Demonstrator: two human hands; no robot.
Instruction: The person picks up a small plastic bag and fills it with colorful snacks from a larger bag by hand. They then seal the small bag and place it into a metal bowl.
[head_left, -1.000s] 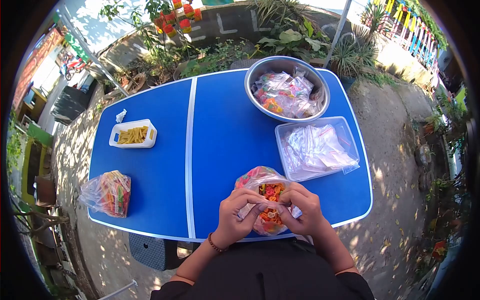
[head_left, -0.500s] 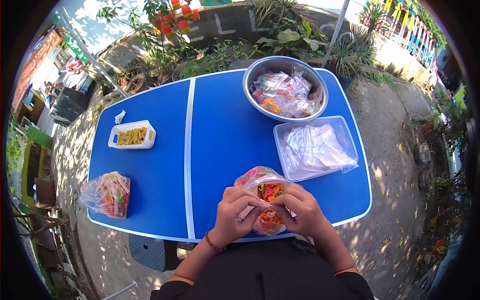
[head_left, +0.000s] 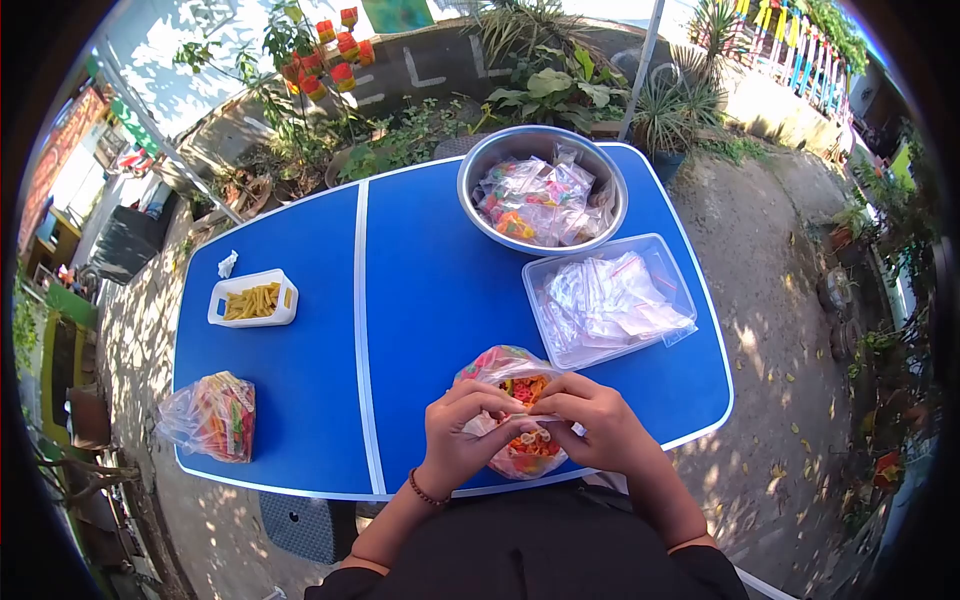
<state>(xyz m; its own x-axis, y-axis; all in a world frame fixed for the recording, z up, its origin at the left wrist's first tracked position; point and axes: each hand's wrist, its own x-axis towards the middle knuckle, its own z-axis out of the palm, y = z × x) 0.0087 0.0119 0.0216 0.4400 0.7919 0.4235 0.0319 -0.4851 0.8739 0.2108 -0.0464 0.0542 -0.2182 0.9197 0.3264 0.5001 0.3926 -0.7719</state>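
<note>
A large clear bag of small orange, red and pink pieces (head_left: 528, 460) lies open at the table's front edge. Over its mouth, my left hand (head_left: 468, 432) and my right hand (head_left: 590, 420) meet, thumbs and fingers pinched together. Between the fingertips is a small clear plastic bag, mostly covered by the fingers; whether anything is inside it is too small to tell. A beaded bracelet circles my left wrist.
On the blue table (head_left: 430, 290) stand a metal bowl of filled packets (head_left: 470, 205), a clear tub of flat plastic bags (head_left: 682, 270) and a white container of yellow strips (head_left: 216, 305). A bag of reddish strips (head_left: 222, 420) lies front left.
The camera view has shifted a little, so the table and containers sit lower and further left. Both hands stay pinched together over the large bag, with the fingers slightly rearranged.
</note>
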